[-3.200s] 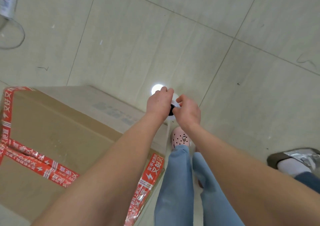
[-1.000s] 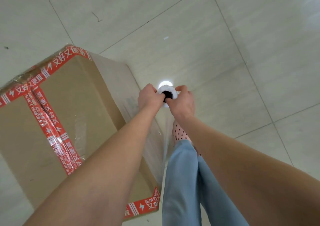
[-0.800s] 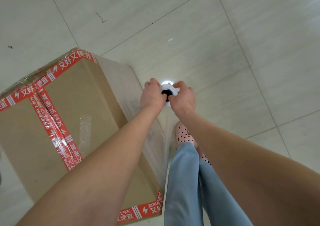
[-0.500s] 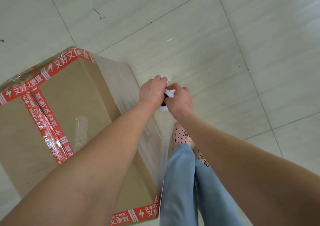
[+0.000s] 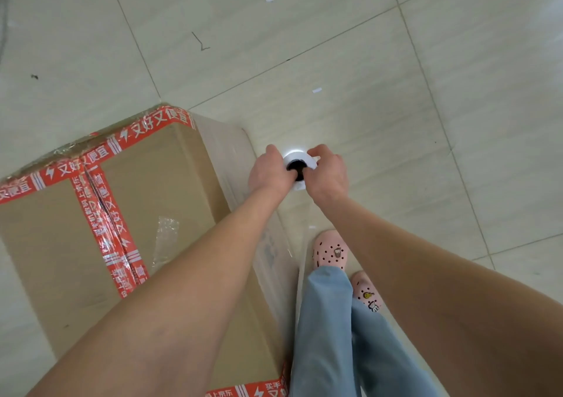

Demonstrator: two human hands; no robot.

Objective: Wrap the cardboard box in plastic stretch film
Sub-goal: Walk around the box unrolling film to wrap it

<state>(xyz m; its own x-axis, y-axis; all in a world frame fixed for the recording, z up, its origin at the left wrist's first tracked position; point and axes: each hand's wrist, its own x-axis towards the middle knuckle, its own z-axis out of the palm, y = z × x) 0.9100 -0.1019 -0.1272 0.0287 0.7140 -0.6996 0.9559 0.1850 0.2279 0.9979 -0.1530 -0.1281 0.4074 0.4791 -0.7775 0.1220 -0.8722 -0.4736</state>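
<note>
The cardboard box [image 5: 146,201] sits on the pale tiled floor [image 5: 396,92], to the left of the person who stands over it. Red printed tape [image 5: 100,223] runs across its top in a cross and along the far edge, and more of it shows at the near right corner. A crumpled scrap of clear film [image 5: 166,238] lies stuck on the top panel, just right of the tape.

Both bare arms reach forward and meet beside the box's right face, near its far corner. The left grip [image 5: 269,172] is clenched around the left side of the stretch film roll [image 5: 297,157], fingers curled out of sight behind it. The right grip [image 5: 327,172] grasps the same roll from the right, with fingers hooked over the white rim. The roll is upright and seen end-on, its dark core hole showing between the two grips.

A sheet of plastic film [image 5: 292,244] runs from the roll back along the box's right face toward the near corner. It looks cloudy and glossy against the cardboard, with a lengthwise fold or edge catching the light.

Below the arms are light blue trousers [image 5: 329,320] and pink clogs [image 5: 330,252] with small charms, planted just right of the box. A few white paper bits [image 5: 316,90] lie on the tiles beyond.
</note>
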